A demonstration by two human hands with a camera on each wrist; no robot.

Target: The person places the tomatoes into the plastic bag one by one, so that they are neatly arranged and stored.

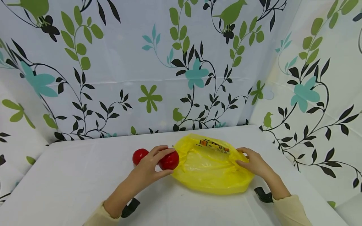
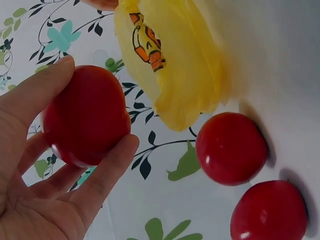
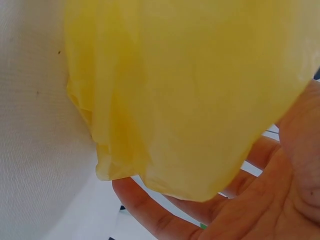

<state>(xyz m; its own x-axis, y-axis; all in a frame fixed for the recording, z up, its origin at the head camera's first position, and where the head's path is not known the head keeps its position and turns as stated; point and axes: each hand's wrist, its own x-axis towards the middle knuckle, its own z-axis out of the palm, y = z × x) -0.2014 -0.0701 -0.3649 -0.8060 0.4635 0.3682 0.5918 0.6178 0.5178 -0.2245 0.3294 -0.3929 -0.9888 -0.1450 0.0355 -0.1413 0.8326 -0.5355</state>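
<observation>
My left hand holds a shiny red round fruit between thumb and fingers, at the left side of a yellow plastic bag. In the left wrist view the held fruit is raised above two more red fruits, an upper one and a lower one. The head view shows one resting fruit beyond the left hand; the other is hidden there. At the bag's right side, my right hand grips its edge, fingers behind the thin plastic. The bag lies puffed up, with an orange-and-black print on top.
A white cloth covers the table. Behind it and at both sides hangs a curtain with leaf, flower and bird prints. Black curved pieces, one left and one right, sit by the wrists.
</observation>
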